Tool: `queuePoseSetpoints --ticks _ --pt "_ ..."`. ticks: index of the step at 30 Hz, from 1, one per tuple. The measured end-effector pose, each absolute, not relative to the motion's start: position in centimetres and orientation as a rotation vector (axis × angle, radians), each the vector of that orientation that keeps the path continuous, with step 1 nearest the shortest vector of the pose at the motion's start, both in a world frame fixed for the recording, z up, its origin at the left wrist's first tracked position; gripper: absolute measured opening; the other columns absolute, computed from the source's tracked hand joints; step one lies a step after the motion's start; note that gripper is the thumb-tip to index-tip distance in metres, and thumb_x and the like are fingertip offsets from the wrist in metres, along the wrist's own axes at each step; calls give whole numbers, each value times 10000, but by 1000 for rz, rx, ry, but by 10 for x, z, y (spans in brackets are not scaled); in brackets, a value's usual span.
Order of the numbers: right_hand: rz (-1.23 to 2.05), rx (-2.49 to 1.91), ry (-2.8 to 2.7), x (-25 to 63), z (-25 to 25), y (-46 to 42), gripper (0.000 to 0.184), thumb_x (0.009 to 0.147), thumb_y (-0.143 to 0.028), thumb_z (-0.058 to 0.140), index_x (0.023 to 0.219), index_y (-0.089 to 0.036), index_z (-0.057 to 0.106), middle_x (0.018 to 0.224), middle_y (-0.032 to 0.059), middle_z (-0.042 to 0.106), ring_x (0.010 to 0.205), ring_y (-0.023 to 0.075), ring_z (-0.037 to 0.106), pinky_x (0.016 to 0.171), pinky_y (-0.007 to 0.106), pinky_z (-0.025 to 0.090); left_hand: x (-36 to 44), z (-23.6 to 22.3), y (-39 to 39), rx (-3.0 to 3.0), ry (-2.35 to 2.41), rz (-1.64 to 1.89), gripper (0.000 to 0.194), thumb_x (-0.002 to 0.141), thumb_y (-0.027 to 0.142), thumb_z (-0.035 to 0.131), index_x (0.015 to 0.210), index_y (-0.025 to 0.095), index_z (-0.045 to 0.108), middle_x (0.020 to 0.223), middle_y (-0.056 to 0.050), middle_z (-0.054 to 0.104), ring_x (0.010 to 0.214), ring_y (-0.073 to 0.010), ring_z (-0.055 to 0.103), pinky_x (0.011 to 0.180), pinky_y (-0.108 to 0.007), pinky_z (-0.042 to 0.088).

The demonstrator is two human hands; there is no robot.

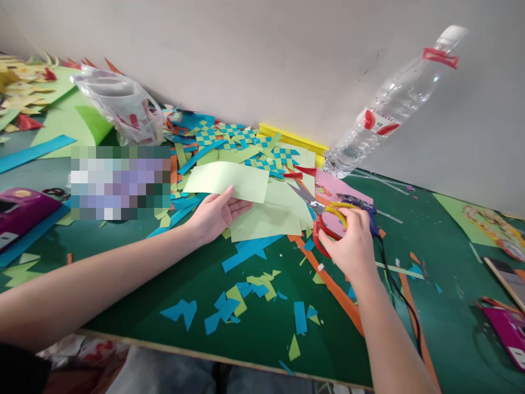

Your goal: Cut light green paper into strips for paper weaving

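My left hand (219, 213) grips a light green paper strip (229, 179) by its lower edge, thumb on top and fingers beneath. In my right hand (348, 238) is a pair of scissors (314, 205) with red and yellow handles, its blades parted and pointing up-left toward the paper's right end, apart from it. Under the strip lie larger light green sheets (266, 219). Woven blue-and-green paper pieces (233, 137), some with red tassels (305, 171), are heaped behind. A blue glue gun (371, 219) with a black cord lies partly hidden behind my right hand.
Paper scraps (225, 306) litter the green table (184, 355). A plastic bottle (381, 115) leans at the wall beside a yellow strip (291, 139). Left stand a plastic bag (123, 106) and a purple object (28, 216); another purple object (504, 328) lies right.
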State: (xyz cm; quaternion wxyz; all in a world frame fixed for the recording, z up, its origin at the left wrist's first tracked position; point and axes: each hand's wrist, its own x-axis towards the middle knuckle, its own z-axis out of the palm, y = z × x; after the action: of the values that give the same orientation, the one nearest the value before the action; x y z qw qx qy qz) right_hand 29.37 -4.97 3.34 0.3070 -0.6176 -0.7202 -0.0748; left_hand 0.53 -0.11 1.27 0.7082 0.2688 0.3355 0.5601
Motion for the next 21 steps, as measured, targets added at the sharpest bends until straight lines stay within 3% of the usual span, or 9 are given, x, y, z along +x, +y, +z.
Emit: queuePoseSetpoints --ticks 4,7,12,21 --pt "-168 -1478 -2000 285 36 -54 579 739 -358 673 1231 -186 421 1124 151 522 1096 333 542 852 475 507 5 15 -3 594 731 1251 199 928 265 554 1039 131 651 1100 -150 696 1013 -252 689 1026 -448 499" --pt "-227 -1395 -2114 276 34 -58 593 754 -374 666 1245 -182 395 1110 147 537 1101 331 534 908 488 481 6 16 -6 607 725 1214 223 930 303 555 993 113 655 988 -165 720 984 -269 700 1003 -441 509" --pt "-427 -1275 -2249 270 29 -61 598 764 -390 660 1248 -162 393 1025 134 561 1036 332 552 874 489 490 7 21 -15 645 738 1128 266 935 327 537 836 116 665 831 -133 737 894 -260 723 906 -390 551" --pt "-486 -1215 -2243 272 30 -61 598 769 -388 664 1254 -138 419 1025 149 583 1024 330 561 864 481 506 8 25 -21 625 704 1076 256 932 292 533 837 113 690 824 -138 748 835 -254 729 771 -329 571"
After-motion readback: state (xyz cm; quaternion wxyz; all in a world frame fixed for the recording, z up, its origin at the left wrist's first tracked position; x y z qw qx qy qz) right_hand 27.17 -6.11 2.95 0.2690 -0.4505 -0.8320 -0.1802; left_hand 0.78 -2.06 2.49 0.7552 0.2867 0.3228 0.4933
